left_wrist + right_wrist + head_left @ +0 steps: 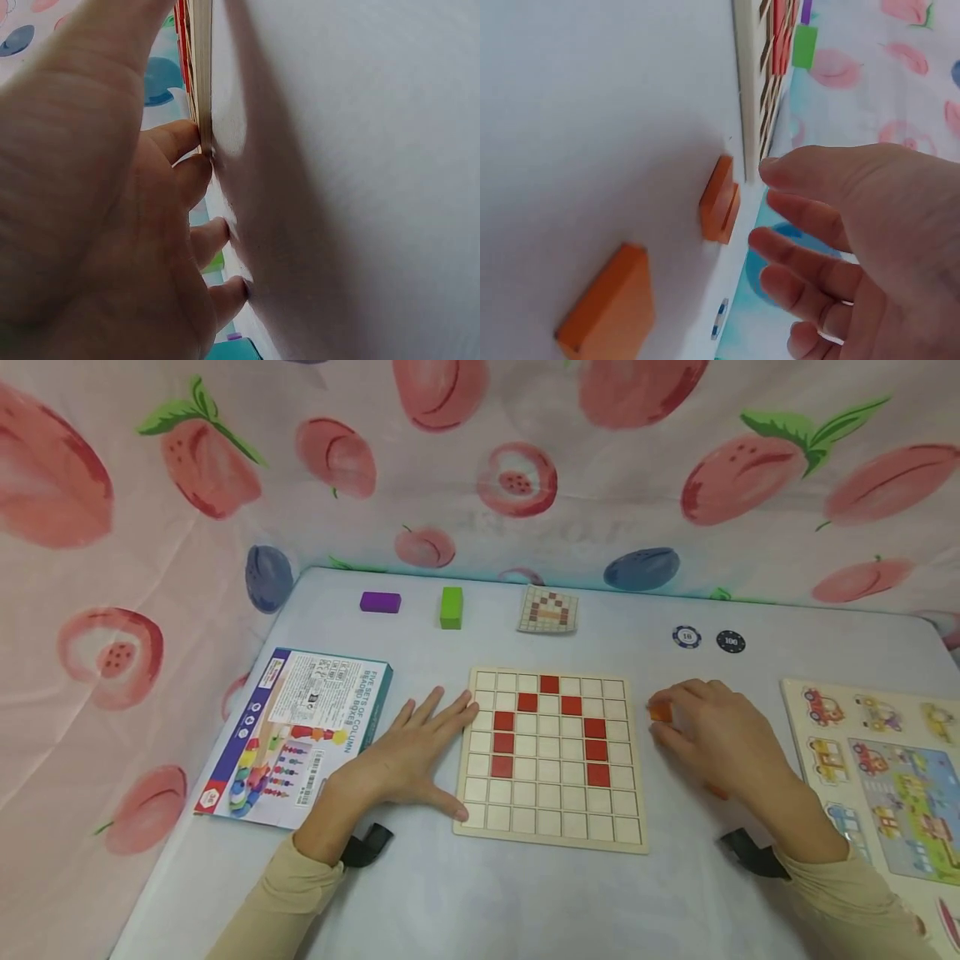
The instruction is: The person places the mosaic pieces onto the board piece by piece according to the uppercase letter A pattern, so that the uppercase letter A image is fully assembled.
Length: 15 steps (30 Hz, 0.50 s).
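A square wooden grid board lies on the table, with several red tiles set in its cells in an arch shape. My left hand spreads its fingers beside the board. Its index fingertip and thumb touch the board's left edge, and the other fingertips rest on the table in the left wrist view. Right of the board, my right hand hovers over orange tiles, its fingers loosely bent. Nothing sits between its thumb and fingers in the right wrist view. One orange tile shows by its fingertips.
Behind the board stand a purple block, a green block and a pattern card. Two round chips lie at the back right. A toy box is on the left, a picture puzzle board on the right.
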Motion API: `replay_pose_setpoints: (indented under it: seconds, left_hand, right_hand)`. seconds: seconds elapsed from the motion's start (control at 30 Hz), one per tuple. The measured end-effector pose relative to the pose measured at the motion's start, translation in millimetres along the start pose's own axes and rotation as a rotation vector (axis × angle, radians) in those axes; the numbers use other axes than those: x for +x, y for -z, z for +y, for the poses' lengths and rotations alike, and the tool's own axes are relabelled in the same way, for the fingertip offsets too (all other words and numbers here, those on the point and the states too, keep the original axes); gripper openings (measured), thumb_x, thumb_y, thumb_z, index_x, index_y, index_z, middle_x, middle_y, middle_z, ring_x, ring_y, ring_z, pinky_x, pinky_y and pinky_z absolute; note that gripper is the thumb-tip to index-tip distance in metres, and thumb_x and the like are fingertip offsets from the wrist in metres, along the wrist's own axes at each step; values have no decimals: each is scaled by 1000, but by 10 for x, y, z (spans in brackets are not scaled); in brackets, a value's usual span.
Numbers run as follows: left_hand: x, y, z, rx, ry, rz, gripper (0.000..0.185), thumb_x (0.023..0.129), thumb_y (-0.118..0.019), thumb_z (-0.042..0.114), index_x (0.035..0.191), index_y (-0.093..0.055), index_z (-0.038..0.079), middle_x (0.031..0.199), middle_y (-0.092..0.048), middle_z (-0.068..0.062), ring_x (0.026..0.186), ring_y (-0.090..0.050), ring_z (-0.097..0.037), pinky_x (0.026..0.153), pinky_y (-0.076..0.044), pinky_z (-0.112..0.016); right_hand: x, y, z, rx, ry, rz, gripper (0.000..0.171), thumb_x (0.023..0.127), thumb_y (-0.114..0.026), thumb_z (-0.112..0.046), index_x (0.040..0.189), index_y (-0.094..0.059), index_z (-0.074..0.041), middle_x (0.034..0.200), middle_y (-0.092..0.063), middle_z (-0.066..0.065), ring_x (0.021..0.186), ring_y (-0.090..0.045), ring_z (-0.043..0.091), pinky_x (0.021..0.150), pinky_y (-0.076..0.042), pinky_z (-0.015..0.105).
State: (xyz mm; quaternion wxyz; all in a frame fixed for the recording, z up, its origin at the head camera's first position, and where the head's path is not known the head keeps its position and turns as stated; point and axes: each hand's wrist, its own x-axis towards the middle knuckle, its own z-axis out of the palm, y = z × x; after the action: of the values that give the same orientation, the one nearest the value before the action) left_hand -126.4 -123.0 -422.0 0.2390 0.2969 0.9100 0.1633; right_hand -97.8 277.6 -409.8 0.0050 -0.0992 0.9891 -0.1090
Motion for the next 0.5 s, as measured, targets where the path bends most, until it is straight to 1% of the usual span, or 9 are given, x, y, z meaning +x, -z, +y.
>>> replay_pose_setpoints:
  seconds: [0.2, 0.37, 0.43, 0.5]
  left_hand:
    - [12, -11, -6, -1, -1, 1, 139, 68, -93, 66, 173, -15, 19, 183, -3, 0, 170, 6, -37, 136, -2, -65]
    - [16, -14, -9, 8, 0, -1, 140, 67, -93, 68, 173, -15, 19, 183, -3, 1, 170, 6, -36, 136, -2, -65]
    - [13, -12, -11, 9, -2, 1, 140, 67, -93, 68, 173, -15, 19, 183, -3, 0, 170, 5, -37, 136, -2, -65]
    - [13, -12, -14, 8, 1, 0, 140, 68, -93, 68, 173, -15, 19, 183, -3, 1, 170, 6, -36, 136, -1, -65]
  right_hand:
    - [28, -47, 46, -20, -19, -14, 28, 91, -81, -20, 116, -77, -7, 120, -75, 20, 109, -67, 40, 91, -56, 60]
    - [37, -78, 46, -23, -26, 14, 26, 89, -79, -18, 113, -79, -7, 118, -76, 20, 108, -68, 40, 89, -57, 60]
    - [44, -82, 43, -19, -32, 21, 26, 88, -78, -17, 112, -78, -7, 117, -76, 20, 105, -68, 40, 86, -57, 59]
    - [56, -84, 39, -16, -35, 27, 25, 87, -76, -16, 110, -78, -7, 113, -76, 18, 99, -68, 37, 81, -57, 56]
